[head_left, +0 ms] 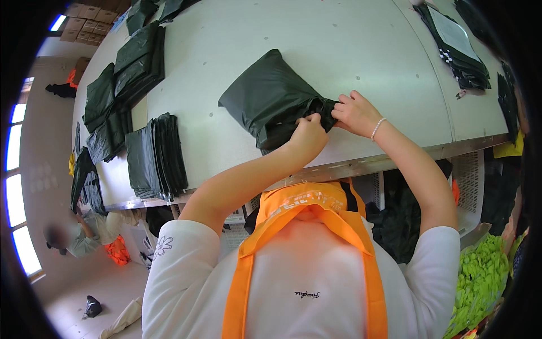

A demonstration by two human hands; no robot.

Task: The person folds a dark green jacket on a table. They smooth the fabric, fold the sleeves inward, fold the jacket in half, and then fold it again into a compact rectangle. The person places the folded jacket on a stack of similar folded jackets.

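Near the front edge of the pale surface lies a filled dark green plastic bag, its open end turned toward the person and bunched into a gathered neck. Both hands work at that neck: the left hand is closed with fingers pinching the crumpled film, and the right hand is curled shut on the same bunched end just beside it, a bead bracelet at its wrist. The bag looks soft and light, its thin film slick and wrinkling easily, so the gathered mouth seems the surest place to grip; what it holds is hidden by the opaque plastic. Further left on the surface sits a stack of flat dark bags, with more filled dark bags beyond it. At the far right lies another pile of flat bags with a paper sheet on top. Below the surface edge, at lower right, a heap of bright green items shows, though its container cannot be made out.
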